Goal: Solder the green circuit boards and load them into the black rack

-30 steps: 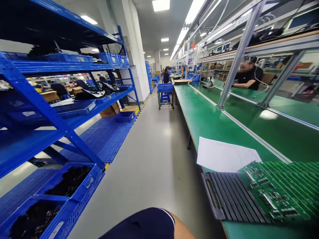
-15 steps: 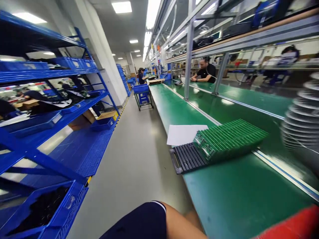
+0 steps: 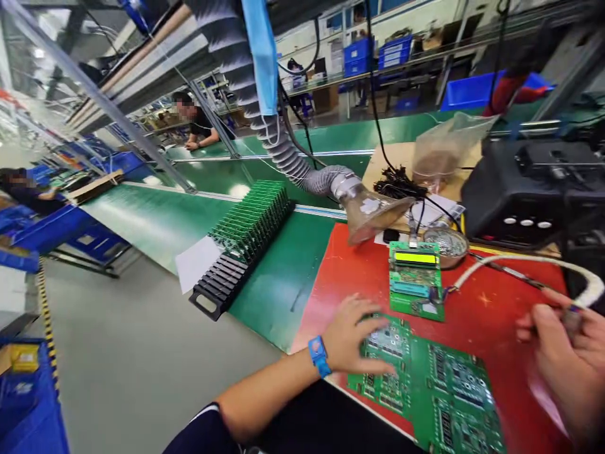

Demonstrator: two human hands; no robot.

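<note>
Fingers spread, my left hand (image 3: 354,337) hovers over or touches the left edge of a green circuit board panel (image 3: 420,384); contact cannot be made out. A blue band (image 3: 319,357) is on its wrist. At the right, my right hand (image 3: 567,359), slightly blurred, is closed around the greyish end of a thick white cable (image 3: 558,260). This cable curves over from a small green board with a lit yellow-green display (image 3: 416,258), lying behind the panel. Both boards rest on a red mat (image 3: 326,284). A thin dark pen-like tool (image 3: 510,271) points toward my right hand.
Left of the mat stands a black rack (image 3: 212,290) of upright green boards, beside white paper (image 3: 196,261). A grey extraction hose (image 3: 288,151) hangs over the bench, near a round metal tin (image 3: 444,246) and a black machine (image 3: 515,189). Co-workers sit farther back.
My view has swung right, from the aisle and blue shelves to the red mat. Both my hands and the circuit board panel have come into view.
</note>
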